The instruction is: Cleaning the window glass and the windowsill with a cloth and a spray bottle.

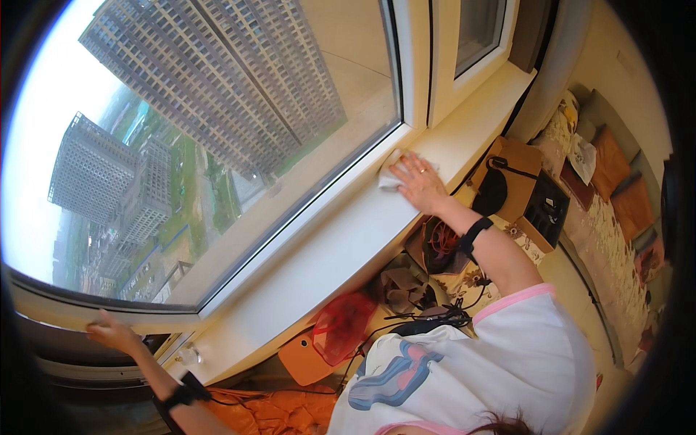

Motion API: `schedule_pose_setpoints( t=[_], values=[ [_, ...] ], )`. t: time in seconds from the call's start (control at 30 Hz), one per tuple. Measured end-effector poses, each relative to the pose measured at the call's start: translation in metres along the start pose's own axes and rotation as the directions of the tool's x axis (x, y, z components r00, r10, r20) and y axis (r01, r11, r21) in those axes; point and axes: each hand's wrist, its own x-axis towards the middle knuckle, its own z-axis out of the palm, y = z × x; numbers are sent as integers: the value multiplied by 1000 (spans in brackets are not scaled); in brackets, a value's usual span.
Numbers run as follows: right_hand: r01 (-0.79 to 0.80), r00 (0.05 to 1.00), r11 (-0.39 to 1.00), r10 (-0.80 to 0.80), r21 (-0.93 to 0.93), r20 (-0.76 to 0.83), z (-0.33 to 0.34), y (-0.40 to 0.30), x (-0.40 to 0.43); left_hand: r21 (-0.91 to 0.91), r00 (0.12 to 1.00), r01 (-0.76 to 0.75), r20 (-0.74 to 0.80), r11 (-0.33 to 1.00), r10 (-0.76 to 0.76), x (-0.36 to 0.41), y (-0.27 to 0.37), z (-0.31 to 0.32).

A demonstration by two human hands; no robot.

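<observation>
My right hand [421, 182] presses flat on a white cloth [390, 176], fingers spread, on the white windowsill [326, 255] close to the corner of the window frame. A ring is on one finger. My left hand [111, 333] is at the lower left, by the bottom part of the window frame [60, 312]; its fingers are partly bent and blurred, and whether they grip the frame is not clear. A small clear glass or plastic object [189, 355] sits at the sill's near left end. Both forearms wear black straps.
Below the sill lie a red mesh bag [345, 326], an orange board-like item [304, 359], black cables [435, 315] and an open cardboard box [514, 157]. A sofa with brown cushions [611, 157] stands at the right. Tall buildings show through the window glass.
</observation>
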Motion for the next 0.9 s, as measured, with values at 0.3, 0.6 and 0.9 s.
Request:
schedule_pose_setpoints(
  t=[0.3, 0.6, 0.9],
  values=[
    [-449, 874, 892, 428, -51, -230, 18, 141, -4, -104, 852, 124, 521, 987, -52, -271, 77, -29],
    [320, 929, 921, -259, 222, -263, 5, 8, -51, 217, 530, -76, 835, 973, -145, -364, 200, 2],
    [-72, 993, 989, 58, -126, -107, -4, 175, -8, 416, 567, -19, 753, 909, -333, -367, 235, 17]
  ],
)
